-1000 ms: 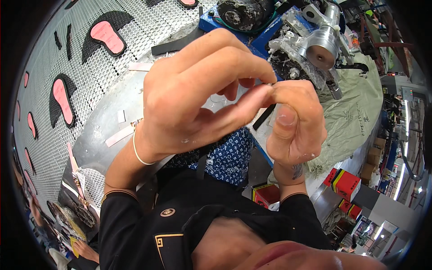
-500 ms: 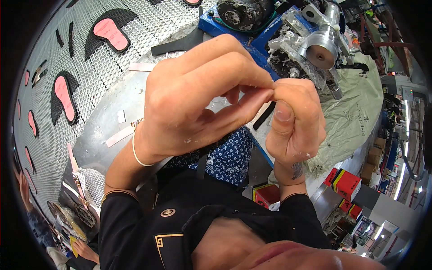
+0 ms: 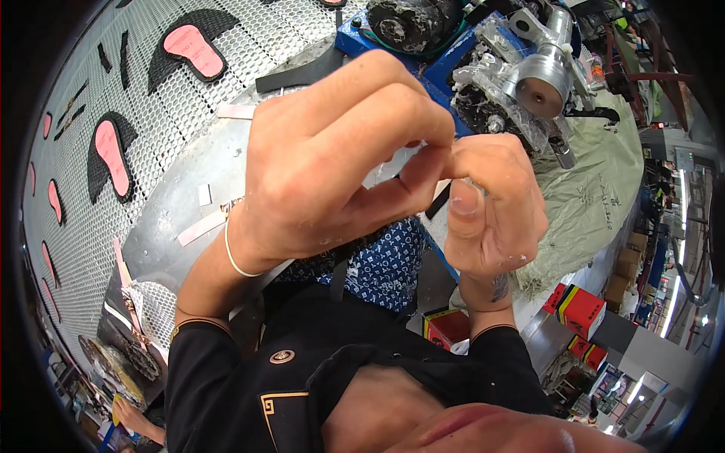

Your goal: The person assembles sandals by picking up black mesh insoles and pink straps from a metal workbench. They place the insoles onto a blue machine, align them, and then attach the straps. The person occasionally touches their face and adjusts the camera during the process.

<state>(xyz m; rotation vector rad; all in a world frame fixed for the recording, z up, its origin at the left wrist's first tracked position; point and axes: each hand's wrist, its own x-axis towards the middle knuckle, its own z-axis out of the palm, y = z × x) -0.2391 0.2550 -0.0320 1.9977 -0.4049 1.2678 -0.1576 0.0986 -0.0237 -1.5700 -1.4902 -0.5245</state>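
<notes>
My left hand (image 3: 325,151) and my right hand (image 3: 498,208) are raised above my lap, fingertips meeting. The left thumb and fingers are bent together in a pinch, leaving a gap behind their tips. My right fingers are curled in, with the thumb tucked beneath the forefinger. Whitish bits of residue cling to the skin. Anything held between the fingertips is hidden or too small to make out. Behind the left hand lies a metal tabletop (image 3: 177,181) with a pale pink strip (image 3: 202,228) and a dark curved piece (image 3: 298,73).
A perforated white conveyor belt (image 3: 249,38) at left carries pink-and-black shoe insoles (image 3: 195,53). Ahead stands a blue-framed machine (image 3: 351,38) with a metal roller (image 3: 540,89). Green sheeting (image 3: 581,181) covers the right side. Red and yellow boxes (image 3: 580,311) stand below it. Another person's hand (image 3: 132,415) shows lower left.
My fingertips have shifted slightly left, the left thumb bending more. The insoles have moved a little up and right with the belt. One of the other person's hands has left the far left edge.
</notes>
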